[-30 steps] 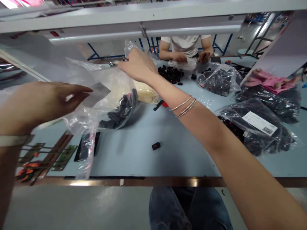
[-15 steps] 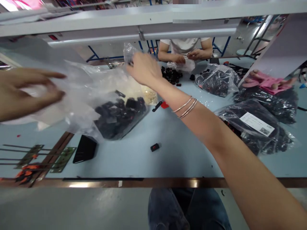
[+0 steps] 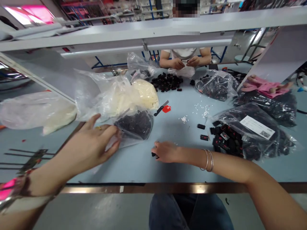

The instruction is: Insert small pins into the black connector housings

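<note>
My right hand (image 3: 166, 152) is low over the blue table, its fingers closed on a small black plastic part (image 3: 153, 154) that they partly hide. To the left, my left hand (image 3: 96, 145) hovers with fingers spread and slightly curled, a ring on one. It is beside a clear bag of black parts (image 3: 136, 124); whether it touches the plastic I cannot tell. Behind that bag lie clear bags of cream-coloured parts (image 3: 144, 92). A black-handled knife (image 3: 161, 108) rests against a red piece (image 3: 167, 109), with tiny white bits (image 3: 183, 119) to its right.
At right, black parts (image 3: 226, 140) spill from a labelled bag (image 3: 257, 127). Pink gloves (image 3: 266, 86) lie on another bag. A black pile (image 3: 166, 82) sits in front of a co-worker's hands (image 3: 178, 64). A shelf (image 3: 153, 30) spans overhead; rods with a green board (image 3: 33, 159) stand left.
My right hand has come back from the far bags to the loose black part near the front and closed on it. My left hand has moved right; the bag of black parts lies flatter.
</note>
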A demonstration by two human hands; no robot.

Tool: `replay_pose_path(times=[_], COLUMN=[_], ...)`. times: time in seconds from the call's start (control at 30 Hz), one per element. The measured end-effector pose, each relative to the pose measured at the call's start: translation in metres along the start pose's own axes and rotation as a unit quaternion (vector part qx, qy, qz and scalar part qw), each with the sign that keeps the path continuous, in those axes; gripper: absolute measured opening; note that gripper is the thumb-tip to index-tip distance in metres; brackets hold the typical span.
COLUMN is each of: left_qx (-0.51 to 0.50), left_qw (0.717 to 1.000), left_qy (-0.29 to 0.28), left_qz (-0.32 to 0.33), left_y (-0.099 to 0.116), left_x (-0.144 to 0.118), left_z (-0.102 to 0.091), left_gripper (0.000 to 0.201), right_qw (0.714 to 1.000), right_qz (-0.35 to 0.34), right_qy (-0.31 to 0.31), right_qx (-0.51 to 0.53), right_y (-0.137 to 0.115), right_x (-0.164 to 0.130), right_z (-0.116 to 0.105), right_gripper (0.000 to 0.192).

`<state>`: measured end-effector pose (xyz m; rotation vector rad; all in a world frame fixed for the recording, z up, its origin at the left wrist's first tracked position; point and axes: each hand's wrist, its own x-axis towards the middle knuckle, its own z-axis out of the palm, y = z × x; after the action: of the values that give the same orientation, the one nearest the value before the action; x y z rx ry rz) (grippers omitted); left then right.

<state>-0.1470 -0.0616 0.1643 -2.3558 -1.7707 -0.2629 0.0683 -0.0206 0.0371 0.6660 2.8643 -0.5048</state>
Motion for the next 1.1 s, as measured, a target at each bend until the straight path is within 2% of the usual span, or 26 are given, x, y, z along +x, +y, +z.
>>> replay_pose_path(times=[0.03, 0.1, 0.2, 0.27, 0.33, 0.4, 0.43, 0.53, 0.6, 0.67, 0.7, 0.77, 0.83, 0.9, 0.97, 1.03, 1.1], left_qx=[0.027, 0.100, 0.163, 0.196, 0.229, 0.238, 0.230, 0.173, 0.130, 0.097, 0.084, 0.072, 0.087, 0.113, 0.120, 0.096, 0.049], left_qw=[0.996, 0.985, 0.976, 0.974, 0.969, 0.966, 0.966, 0.969, 0.971, 0.973, 0.974, 0.976, 0.973, 0.967, 0.962, 0.962, 0.961], left_qy=[-0.016, 0.031, 0.073, 0.064, 0.045, 0.034, 0.031, 0.025, 0.031, 0.045, 0.046, 0.045, 0.050, 0.072, 0.089, 0.110, 0.141], left_qz=[0.080, 0.135, 0.126, 0.093, 0.077, 0.092, 0.110, 0.172, 0.199, 0.205, 0.203, 0.202, 0.207, 0.216, 0.229, 0.229, 0.234], left_y=[0.004, 0.009, 0.010, 0.008, 0.008, 0.011, 0.013, 0.023, 0.028, 0.030, 0.031, 0.032, 0.033, 0.036, 0.041, 0.044, 0.047], left_x=[-0.004, -0.013, -0.020, -0.021, -0.020, -0.019, -0.018, -0.017, -0.018, -0.022, -0.024, -0.028, -0.032, -0.034, -0.036, -0.039, -0.044], left_z=[0.004, 0.011, 0.011, 0.008, 0.004, 0.003, 0.003, 0.006, 0.011, 0.016, 0.017, 0.019, 0.017, 0.013, 0.007, 0.002, 0.000], left_gripper=[0.026, 0.028, 0.046, 0.059, 0.055, 0.041, 0.036, 0.040, 0.043, 0.041, 0.040, 0.038, 0.037, 0.037, 0.035, 0.030, 0.032], right_qw=[1.000, 1.000, 1.000, 0.999, 0.987, 0.949, 0.929, 0.892, 0.902, 0.949, 0.969, 0.983, 0.976, 0.949, 0.919, 0.908, 0.918], right_qz=[-0.008, -0.006, -0.004, -0.023, -0.029, -0.019, -0.018, -0.011, -0.034, -0.021, 0.004, 0.038, 0.034, 0.021, 0.024, 0.084, 0.174], right_qy=[-0.002, 0.001, -0.006, 0.022, 0.114, 0.252, 0.300, 0.379, 0.369, 0.283, 0.231, 0.177, 0.216, 0.314, 0.387, 0.403, 0.350], right_qx=[-0.006, -0.016, -0.005, 0.039, 0.113, 0.188, 0.216, 0.247, 0.221, 0.137, 0.083, 0.004, -0.007, 0.028, 0.065, 0.073, 0.062], right_y=[0.000, 0.001, 0.003, 0.003, 0.002, -0.001, -0.003, -0.008, -0.011, -0.012, -0.012, -0.010, -0.006, 0.003, 0.017, 0.037, 0.061], right_x=[0.001, 0.001, -0.003, -0.008, -0.013, -0.014, -0.013, -0.003, 0.007, 0.018, 0.023, 0.029, 0.029, 0.019, -0.002, -0.030, -0.062], right_z=[0.006, 0.010, 0.004, -0.008, -0.027, -0.054, -0.069, -0.112, -0.134, -0.145, -0.146, -0.144, -0.137, -0.130, -0.124, -0.118, -0.108], right_gripper=[0.022, 0.022, 0.024, 0.023, 0.022, 0.022, 0.022, 0.018, 0.018, 0.017, 0.017, 0.019, 0.021, 0.024, 0.027, 0.028, 0.027])
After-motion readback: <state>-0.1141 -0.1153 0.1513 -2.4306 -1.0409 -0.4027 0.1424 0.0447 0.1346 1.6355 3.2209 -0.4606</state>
